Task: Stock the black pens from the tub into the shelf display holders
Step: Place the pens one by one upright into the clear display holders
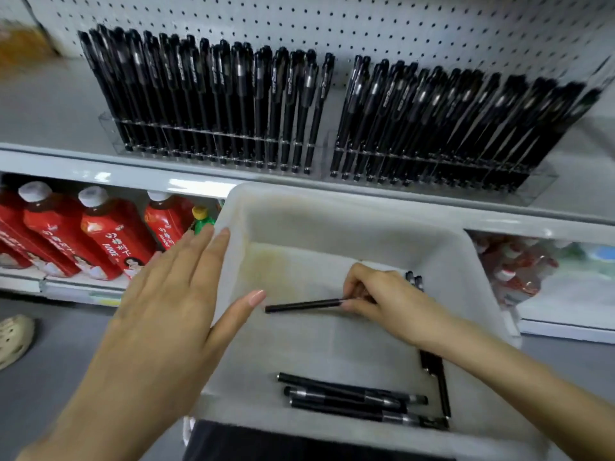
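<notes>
Head cam looks down into a white tub (332,207) sitting right at the edge of the shelf (50,104). Right hand (382,297) is down inside it, fingertips pinching one black pen (303,306) by its end, the pen roughly level and pointing left just above the tub floor (might be touching it, hard to call from here). Left hand (173,294) is flat and open, fingers straight along the tub's left wall, thumb over the rim, holding nothing. A few loose pens (349,397) lie at the near end, another along the right wall. Up on the shelf, two clear display holders (213,151) stand side by side, packed with black pens leaning back on the pegboard (366,24). Red bottles (100,241) sit one level down, on the left
</notes>
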A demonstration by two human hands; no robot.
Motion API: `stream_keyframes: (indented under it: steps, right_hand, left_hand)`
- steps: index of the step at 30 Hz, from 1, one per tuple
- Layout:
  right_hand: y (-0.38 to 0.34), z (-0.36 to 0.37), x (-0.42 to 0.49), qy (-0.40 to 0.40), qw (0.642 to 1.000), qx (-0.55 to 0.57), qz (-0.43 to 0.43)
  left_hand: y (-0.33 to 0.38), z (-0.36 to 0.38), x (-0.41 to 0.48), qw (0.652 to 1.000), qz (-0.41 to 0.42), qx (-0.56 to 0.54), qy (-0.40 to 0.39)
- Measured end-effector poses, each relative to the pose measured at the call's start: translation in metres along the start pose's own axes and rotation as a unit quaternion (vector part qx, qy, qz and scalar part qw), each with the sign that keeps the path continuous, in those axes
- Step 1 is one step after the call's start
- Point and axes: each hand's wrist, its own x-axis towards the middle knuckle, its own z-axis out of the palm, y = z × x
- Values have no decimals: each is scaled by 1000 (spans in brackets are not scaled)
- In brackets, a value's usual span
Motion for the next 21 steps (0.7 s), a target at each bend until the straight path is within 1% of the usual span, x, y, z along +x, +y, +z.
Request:
stream_keyframes:
  steps: [4, 6, 8, 11, 15, 17, 19, 21]
  right_hand:
    - [5, -46, -8, 75, 990, 117, 14]
    - [11, -76, -10, 124, 979, 163, 8]
    - [17, -106, -13, 186, 958, 217, -16]
    - [23, -146, -21, 277, 918, 281, -41]
    - [28, -182, -24, 407, 856, 312, -65]
    - [30, -189, -20, 463, 830, 303, -69]
    - [31, -191, -13, 496, 814, 292, -73]
    - [30, -190, -6, 512, 804, 292, -78]
  left_hand:
    - [27, -10, 48, 993, 84, 47, 64]
    - [45, -14, 79, 990, 116, 44, 66]
    - [60, -13, 106, 990, 129, 13, 61]
    - [70, -2, 135, 988, 137, 10, 65]
    - [73, 15, 147, 985, 131, 52, 101]
    - [75, 19, 149, 982, 127, 76, 116]
    - [77, 22, 149, 979, 132, 94, 126]
    - [77, 24, 150, 976, 138, 104, 136]
